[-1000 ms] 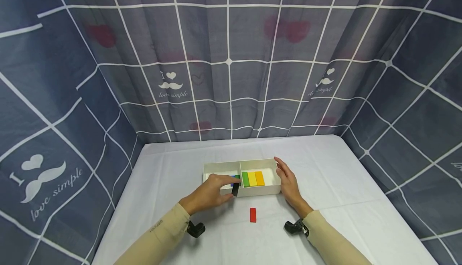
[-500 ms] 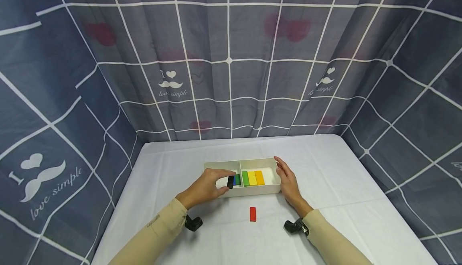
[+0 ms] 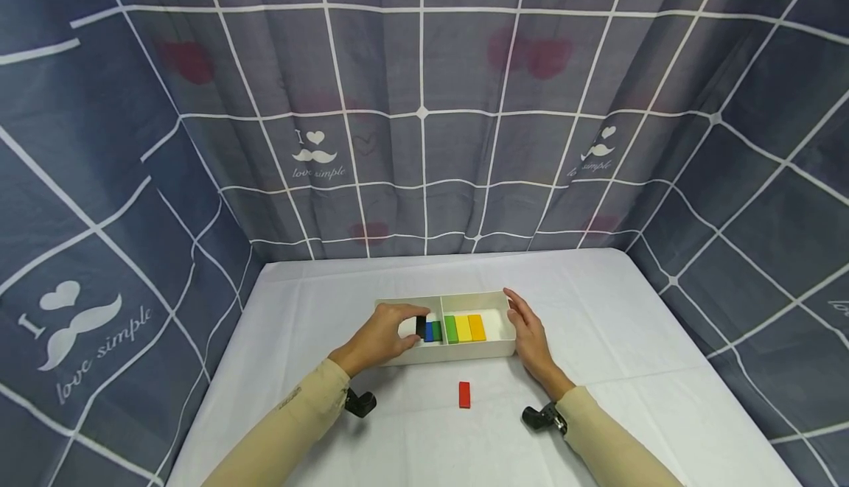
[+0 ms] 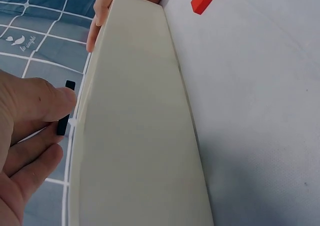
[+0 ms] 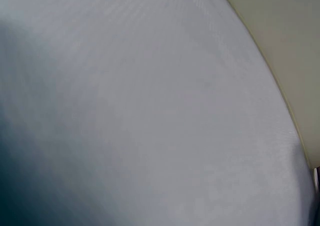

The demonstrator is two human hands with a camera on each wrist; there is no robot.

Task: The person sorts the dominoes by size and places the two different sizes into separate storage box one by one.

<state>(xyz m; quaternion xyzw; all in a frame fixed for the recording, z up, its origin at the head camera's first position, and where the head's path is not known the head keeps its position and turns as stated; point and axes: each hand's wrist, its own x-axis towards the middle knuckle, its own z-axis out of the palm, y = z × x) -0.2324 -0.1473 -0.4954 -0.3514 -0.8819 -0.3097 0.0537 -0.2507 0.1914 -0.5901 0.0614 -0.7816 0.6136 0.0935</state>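
Note:
My left hand (image 3: 381,334) pinches a black block (image 3: 421,326) between thumb and fingers, over the left compartment of a cream two-part box (image 3: 458,354). In the left wrist view, the black block (image 4: 62,127) shows above and below the thumb, close by the box's rim. To its right in that compartment lie a blue block (image 3: 429,332) and a dark green block (image 3: 436,331). My right hand (image 3: 533,340) rests against the box's right end with its fingers extended. The right wrist view catches only the box's side (image 5: 295,61) and cloth.
The right compartment holds a light green block (image 3: 452,329), a yellow block (image 3: 463,328) and an orange block (image 3: 477,328) side by side. A red block (image 3: 464,395) lies in front of the box on the white tablecloth (image 3: 584,295). Grid-patterned curtains (image 3: 458,148) surround the table.
My left hand has carried the black block from the box's front wall back and left, to just left of the blue block. The right hand and the red block have stayed put.

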